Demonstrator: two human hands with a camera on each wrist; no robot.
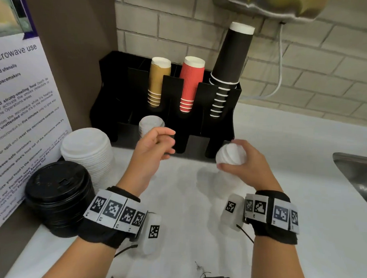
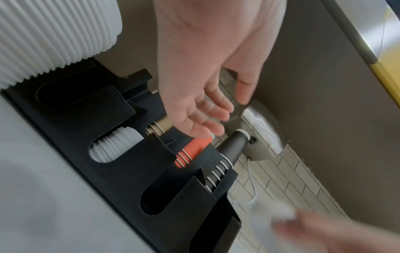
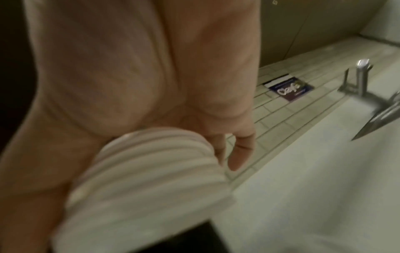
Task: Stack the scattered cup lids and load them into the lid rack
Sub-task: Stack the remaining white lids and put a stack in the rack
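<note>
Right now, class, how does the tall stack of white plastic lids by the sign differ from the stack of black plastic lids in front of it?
The tall stack of white plastic lids is pale and stands higher; the stack of black plastic lids is dark and lower. The white stack stands nearer the black rack, the black stack nearer the counter's front edge. Both rest on the counter, untouched by either hand.

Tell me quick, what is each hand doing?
Left hand: open, fingers loosely curled, holding nothing.
Right hand: gripping a small stack of white plastic cup lids.
</note>
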